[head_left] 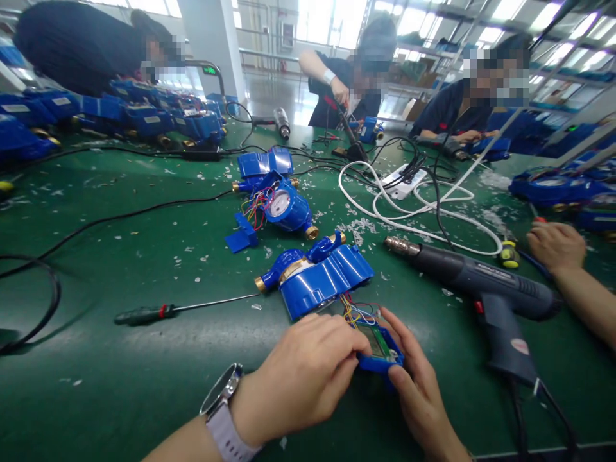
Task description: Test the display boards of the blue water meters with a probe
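Observation:
My left hand point(301, 369), with a watch on its wrist, has its fingers bent over the left side of a small blue housing point(380, 363). Inside the housing lies a green circuit board point(380, 341). My right hand point(416, 378) grips the housing's right edge between thumb and fingers. Thin coloured wires point(353, 312) run from the housing to a blue meter body point(327, 279) with brass ends, lying just beyond my hands. Whether my left fingertips pinch anything small is hidden.
A heat gun point(491, 289) lies at right, a screwdriver point(144, 315) at left. Another opened meter point(289, 208) and white cable point(385, 215) lie farther back. A co-worker's hand point(558, 247) rests at right. Plastic scraps dot the green table point(120, 385); several people work around it.

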Motion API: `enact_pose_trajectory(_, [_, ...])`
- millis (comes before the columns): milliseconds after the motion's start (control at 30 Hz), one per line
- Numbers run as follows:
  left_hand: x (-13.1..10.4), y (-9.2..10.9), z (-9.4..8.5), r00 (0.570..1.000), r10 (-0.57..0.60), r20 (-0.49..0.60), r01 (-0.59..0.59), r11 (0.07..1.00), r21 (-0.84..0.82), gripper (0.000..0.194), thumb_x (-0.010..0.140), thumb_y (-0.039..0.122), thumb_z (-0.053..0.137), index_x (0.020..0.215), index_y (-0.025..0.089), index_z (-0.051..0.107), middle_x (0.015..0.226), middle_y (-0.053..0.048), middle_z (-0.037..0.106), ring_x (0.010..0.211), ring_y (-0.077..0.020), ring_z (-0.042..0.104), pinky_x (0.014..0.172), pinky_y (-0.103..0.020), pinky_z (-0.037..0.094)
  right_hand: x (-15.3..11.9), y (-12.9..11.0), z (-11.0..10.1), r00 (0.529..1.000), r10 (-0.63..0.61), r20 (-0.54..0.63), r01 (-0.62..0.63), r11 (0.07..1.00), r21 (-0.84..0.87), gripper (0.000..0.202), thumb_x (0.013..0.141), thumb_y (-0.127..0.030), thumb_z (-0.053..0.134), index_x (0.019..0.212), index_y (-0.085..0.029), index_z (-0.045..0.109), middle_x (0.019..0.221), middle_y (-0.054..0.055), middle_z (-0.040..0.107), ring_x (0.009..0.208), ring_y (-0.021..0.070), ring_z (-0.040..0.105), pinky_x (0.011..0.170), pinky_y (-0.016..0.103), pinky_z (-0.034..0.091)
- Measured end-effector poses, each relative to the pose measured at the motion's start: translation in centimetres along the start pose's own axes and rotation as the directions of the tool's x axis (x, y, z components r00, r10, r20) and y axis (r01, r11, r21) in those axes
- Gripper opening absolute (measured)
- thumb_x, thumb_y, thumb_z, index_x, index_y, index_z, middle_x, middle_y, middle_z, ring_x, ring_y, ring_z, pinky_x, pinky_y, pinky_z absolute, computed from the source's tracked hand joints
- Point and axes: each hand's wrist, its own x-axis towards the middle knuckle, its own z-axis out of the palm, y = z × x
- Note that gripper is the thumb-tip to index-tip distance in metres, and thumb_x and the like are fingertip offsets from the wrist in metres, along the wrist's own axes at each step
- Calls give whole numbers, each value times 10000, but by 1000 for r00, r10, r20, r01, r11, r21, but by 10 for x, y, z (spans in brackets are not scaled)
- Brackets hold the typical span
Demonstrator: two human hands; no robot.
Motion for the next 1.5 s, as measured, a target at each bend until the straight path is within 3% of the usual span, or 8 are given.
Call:
enact_pose_trajectory(133, [1,-10,-7,969,245,-27,-232,944,235,82,921,125,509,941,171,574,858,-22,685,729,-147,576,653,-282,421,0,2,0,1000,16,-8,-16,1000,7,566,929,-506,540,1428,-282,395,1439,61,452,1289,259,454,1035,358,423])
enact_pose_trajectory(333, [4,-11,-14,933,349,-84,-299,885,358,73,910,141,566,964,159,612,829,-4,718,665,-147,547,617,-293,388,0,2,-1,1000,6,6,-6,1000,-2,562,929,-487,555,1431,-292,394,1442,48,450,1293,227,451,1035,297,414])
enact_pose_trajectory(667, [4,-5,1,951,227,-208,-161,942,293,55,898,177,584,876,185,634,773,14,700,650,-145,564,601,-289,380,-2,4,-3,999,27,31,-28,1000,5,552,942,-465,535,1443,-303,373,1473,23,409,1326,207,404,1066,268,364])
enact_pose_trajectory(867, [4,-5,3,960,181,-212,-120,955,269,82,908,190,569,852,191,629,766,17,699,644,-140,574,598,-285,373,-2,3,-2,999,7,31,-6,999,-34,550,936,-488,534,1436,-309,387,1455,30,435,1320,233,416,1059,318,388])
enact_pose_trajectory(1133, [2,-5,3,965,147,-219,-97,970,225,113,922,198,549,851,183,635,753,11,705,641,-142,601,596,-284,399,-1,0,-1,999,-11,30,13,998,-64,532,942,-474,540,1432,-333,388,1453,2,443,1316,195,422,1033,245,404])
enact_pose_trajectory(1500, [-1,-9,3,978,25,-207,-7,996,88,86,891,190,597,837,183,663,749,-1,716,669,-151,650,654,-281,482,0,-4,3,997,-75,-21,72,988,-139,545,948,-429,543,1437,-256,376,1452,75,433,1289,257,457,998,340,468])
